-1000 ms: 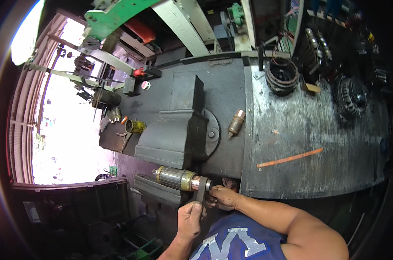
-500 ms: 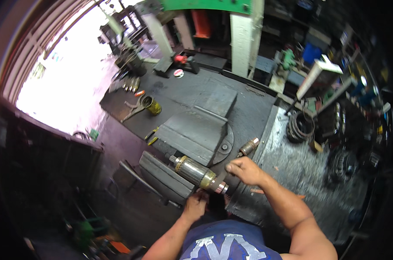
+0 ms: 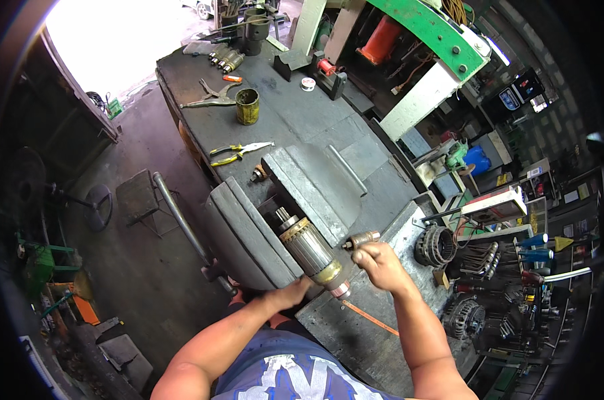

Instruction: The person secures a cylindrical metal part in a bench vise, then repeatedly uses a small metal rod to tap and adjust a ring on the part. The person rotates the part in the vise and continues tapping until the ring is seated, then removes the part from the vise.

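Observation:
A motor armature (image 3: 309, 250), with a steel-ridged body and a copper commutator at its near end, lies slanted between the jaws of a big grey bench vise (image 3: 239, 230). On its right, my right hand (image 3: 381, 265) is closed in a pinch. A narrow dull strip seems to run from these fingers to the commutator end; its kind is unclear. My left hand (image 3: 292, 293) is closed beside the near end of the vise's left jaw, left of the commutator. Blur hides what its fingers hold. Just behind my right hand lies a small cylindrical metal part (image 3: 365, 239).
A thin orange strip (image 3: 370, 316) lies by the commutator. Yellow-handled pliers (image 3: 241, 153), locking pliers (image 3: 212, 100) and a stained yellow can (image 3: 247, 108) stand or lie beyond the vise. Its long handle (image 3: 189, 230) juts left. Ring-shaped motor parts (image 3: 435, 245) sit at right.
My view has turned, so the bench and vise appear rotated and more of the right side shows. Both hands stay around the commutator end; the left is now blurred by motion.

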Motion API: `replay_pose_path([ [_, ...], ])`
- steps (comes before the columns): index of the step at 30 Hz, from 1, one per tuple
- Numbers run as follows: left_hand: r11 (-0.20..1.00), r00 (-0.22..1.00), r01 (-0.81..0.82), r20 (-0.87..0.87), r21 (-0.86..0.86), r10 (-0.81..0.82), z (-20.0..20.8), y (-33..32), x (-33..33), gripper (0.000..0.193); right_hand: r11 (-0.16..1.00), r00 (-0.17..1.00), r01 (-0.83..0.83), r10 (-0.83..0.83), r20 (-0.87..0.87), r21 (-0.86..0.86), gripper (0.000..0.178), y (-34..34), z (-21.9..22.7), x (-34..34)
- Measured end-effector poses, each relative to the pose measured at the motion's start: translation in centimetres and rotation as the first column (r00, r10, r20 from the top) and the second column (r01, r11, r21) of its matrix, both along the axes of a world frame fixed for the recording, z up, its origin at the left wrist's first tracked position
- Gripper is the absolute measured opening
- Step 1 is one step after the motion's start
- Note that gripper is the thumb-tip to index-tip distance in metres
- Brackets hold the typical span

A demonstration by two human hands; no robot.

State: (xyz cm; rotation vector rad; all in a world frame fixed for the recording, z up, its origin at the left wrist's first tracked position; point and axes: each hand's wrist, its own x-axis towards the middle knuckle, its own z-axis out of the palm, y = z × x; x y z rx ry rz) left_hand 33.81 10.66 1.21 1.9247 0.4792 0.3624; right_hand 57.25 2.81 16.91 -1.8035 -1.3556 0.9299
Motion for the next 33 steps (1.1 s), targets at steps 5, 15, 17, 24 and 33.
replay_pose_path([
  [5, 0.963, 0.961, -0.081, 0.235, -0.257, 0.143, 1.8, -1.5, -1.1, 0.044, 0.950, 0.981, 0.191, -0.190, 0.028, -0.248, 0.043, -0.9, -1.1, -0.5],
  [15, 0.986, 0.992, -0.115, 0.032, -0.124, 0.120, 5.5, -0.7, -2.2, 0.042, 0.976, 0.960, 0.173, -0.197, -0.199, -0.132, 0.040, -2.2, -2.9, -0.6],
  [17, 0.974, 0.977, -0.161, -0.169, -0.158, 0.134, 5.6, -0.4, -2.3, 0.046, 0.993, 0.983, 0.006, 0.017, -0.182, 0.120, 0.039, -2.0, -3.1, -1.0],
  [24, 0.956, 0.972, -0.144, 0.143, -0.254, 0.185, 5.5, -0.7, -2.3, 0.038, 0.966, 0.948, 0.246, -0.257, -0.188, -0.079, 0.043, -0.7, -4.5, -2.1],
  [33, 0.963, 0.981, -0.192, -0.070, -0.191, 0.182, 6.4, -1.9, -2.8, 0.036, 0.945, 0.875, 0.322, -0.269, -0.403, 0.067, 0.039, -0.8, -6.0, -3.1],
])
